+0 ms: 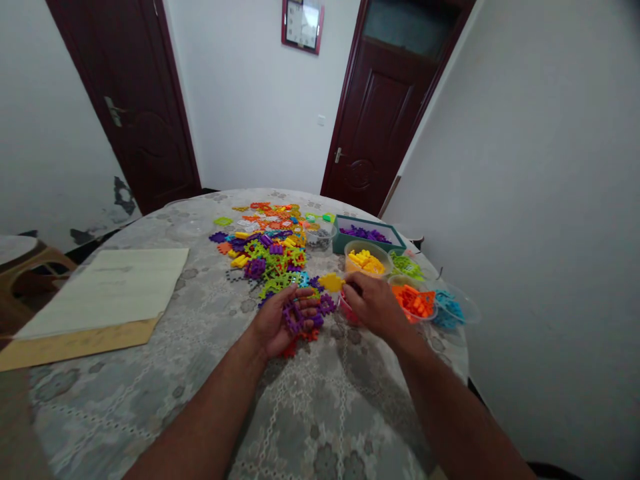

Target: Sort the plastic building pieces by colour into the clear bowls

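Note:
My left hand [283,321] is turned palm up with its fingers curled around a purple square building piece [294,318]. In a pinch, my right hand [373,303] holds a flat yellow building piece [331,283] by its edge. Just beyond my left hand lies a pile of mixed plastic building pieces [275,260] in green, purple, yellow and orange. Under my right hand, a pink container [349,312] is partly hidden. A clear tub of yellow pieces [367,259] stands right behind that hand.
At the right are a green-grey box [370,230] with purple pieces, a tub of orange pieces [414,301], blue pieces [449,309] and light green pieces [406,265]. Paper sheets [105,287] lie at the left on the round, cloth-covered table [200,400]. A wall rises close on the right.

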`<action>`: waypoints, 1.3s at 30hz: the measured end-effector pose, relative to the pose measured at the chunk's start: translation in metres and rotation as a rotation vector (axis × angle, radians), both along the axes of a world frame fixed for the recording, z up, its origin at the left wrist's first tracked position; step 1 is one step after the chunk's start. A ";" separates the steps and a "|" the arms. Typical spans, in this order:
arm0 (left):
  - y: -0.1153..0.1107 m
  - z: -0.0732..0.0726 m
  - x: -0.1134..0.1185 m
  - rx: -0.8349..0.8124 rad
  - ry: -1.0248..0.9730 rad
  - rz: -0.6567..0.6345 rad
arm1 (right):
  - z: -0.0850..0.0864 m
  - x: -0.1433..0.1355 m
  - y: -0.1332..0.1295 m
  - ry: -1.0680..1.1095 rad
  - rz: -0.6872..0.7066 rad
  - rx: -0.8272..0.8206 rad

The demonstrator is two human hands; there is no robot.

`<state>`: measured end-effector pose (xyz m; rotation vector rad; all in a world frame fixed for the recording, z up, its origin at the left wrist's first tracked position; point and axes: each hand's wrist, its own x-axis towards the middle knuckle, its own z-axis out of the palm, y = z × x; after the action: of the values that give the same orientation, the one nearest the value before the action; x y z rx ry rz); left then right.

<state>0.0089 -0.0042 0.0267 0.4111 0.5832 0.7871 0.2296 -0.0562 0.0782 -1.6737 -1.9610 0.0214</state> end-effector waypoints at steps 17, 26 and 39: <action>0.002 0.003 -0.001 0.001 -0.080 0.058 | -0.029 -0.053 -0.020 0.115 0.296 0.029; 0.002 0.007 -0.003 -0.008 -0.085 0.043 | -0.052 -0.080 -0.020 0.137 0.271 0.039; -0.009 -0.005 0.008 0.364 0.197 0.069 | -0.056 -0.060 -0.020 0.915 -0.035 -0.189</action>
<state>0.0172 -0.0128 0.0221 0.8133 0.6407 0.9282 0.1695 -0.0758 0.0226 -1.4198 -1.2461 0.8270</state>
